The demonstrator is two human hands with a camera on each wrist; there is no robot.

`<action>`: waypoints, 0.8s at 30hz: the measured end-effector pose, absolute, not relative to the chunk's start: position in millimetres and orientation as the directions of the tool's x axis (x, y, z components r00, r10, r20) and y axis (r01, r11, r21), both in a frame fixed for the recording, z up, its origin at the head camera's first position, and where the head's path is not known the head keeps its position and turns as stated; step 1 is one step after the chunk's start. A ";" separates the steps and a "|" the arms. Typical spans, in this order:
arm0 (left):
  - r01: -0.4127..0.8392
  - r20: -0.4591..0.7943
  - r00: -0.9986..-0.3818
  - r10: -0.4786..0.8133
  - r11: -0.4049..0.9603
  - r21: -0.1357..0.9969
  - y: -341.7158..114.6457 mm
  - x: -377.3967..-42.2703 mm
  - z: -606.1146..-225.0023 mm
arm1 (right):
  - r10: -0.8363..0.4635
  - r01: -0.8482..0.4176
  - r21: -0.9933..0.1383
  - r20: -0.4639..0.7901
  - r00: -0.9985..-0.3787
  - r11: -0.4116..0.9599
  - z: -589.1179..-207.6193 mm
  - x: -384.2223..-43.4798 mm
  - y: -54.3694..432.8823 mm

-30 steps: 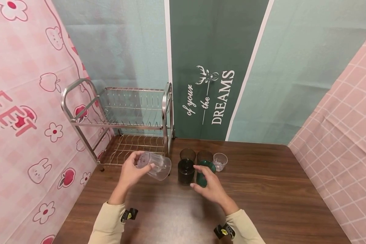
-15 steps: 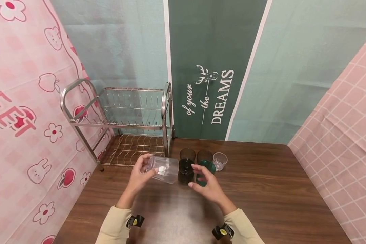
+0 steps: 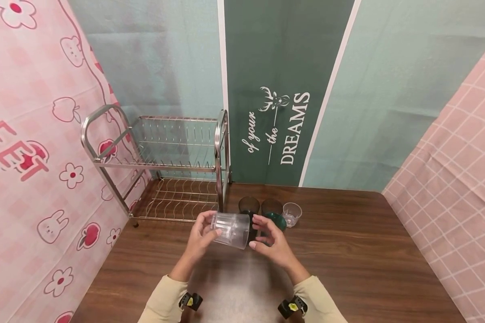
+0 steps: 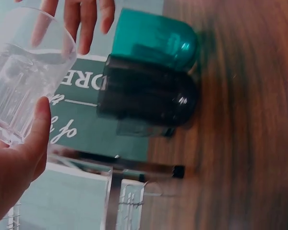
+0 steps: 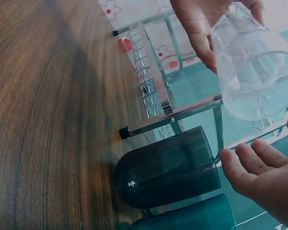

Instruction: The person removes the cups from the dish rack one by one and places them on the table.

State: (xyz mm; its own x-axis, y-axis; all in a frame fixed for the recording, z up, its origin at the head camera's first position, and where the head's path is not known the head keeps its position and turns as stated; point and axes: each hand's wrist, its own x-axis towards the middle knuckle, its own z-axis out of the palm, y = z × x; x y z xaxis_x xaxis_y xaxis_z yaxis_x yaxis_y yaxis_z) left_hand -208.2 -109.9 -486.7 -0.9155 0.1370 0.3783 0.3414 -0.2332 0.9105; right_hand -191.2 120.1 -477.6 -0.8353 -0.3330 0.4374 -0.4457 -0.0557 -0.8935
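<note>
My left hand [image 3: 200, 238] grips a clear plastic cup [image 3: 235, 229] near its base, tilted on its side with the rim toward the right. Ridged shapes show inside it; whether a second cup is nested there I cannot tell. Just past the rim, my right hand [image 3: 275, 246] has its fingers spread and loosely bent, holding nothing. In the right wrist view its fingertips look apart from the cup. Upright on the table behind the hands are a dark grey cup [image 4: 149, 91] and a green cup [image 4: 153, 40], both partly hidden in the head view.
Two brownish see-through cups, one at the left [image 3: 249, 204] and one at the right [image 3: 271, 206], stand behind, with a small clear cup [image 3: 292, 214] beside them. A two-tier metal dish rack [image 3: 157, 167] occupies the back left of the wooden table [image 3: 359, 251].
My left hand has carried the clear cup rightward, in front of the dark cup and up to the right hand. The cup has levelled out. My right hand has barely moved.
</note>
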 end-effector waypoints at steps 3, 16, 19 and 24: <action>0.336 0.380 -0.914 0.140 -0.258 0.906 -104.6 -207.4 -491.6 | -0.352 -0.413 -0.905 0.419 -0.837 -0.096 -486.4 -196.6 121.9; 0.279 0.388 -0.895 0.221 -0.403 0.872 -89.7 -205.0 -501.7 | -0.371 -0.357 -0.917 0.398 -0.839 -0.177 -497.5 -201.6 120.3; 0.277 0.389 -0.893 0.225 -0.405 0.871 -89.8 -204.7 -502.0 | -0.363 -0.351 -0.918 0.395 -0.844 -0.183 -496.5 -200.8 119.3; 0.274 0.385 -0.895 0.226 -0.405 0.872 -91.5 -204.4 -501.8 | -0.353 -0.336 -0.924 0.380 -0.855 -0.182 -496.6 -200.9 117.8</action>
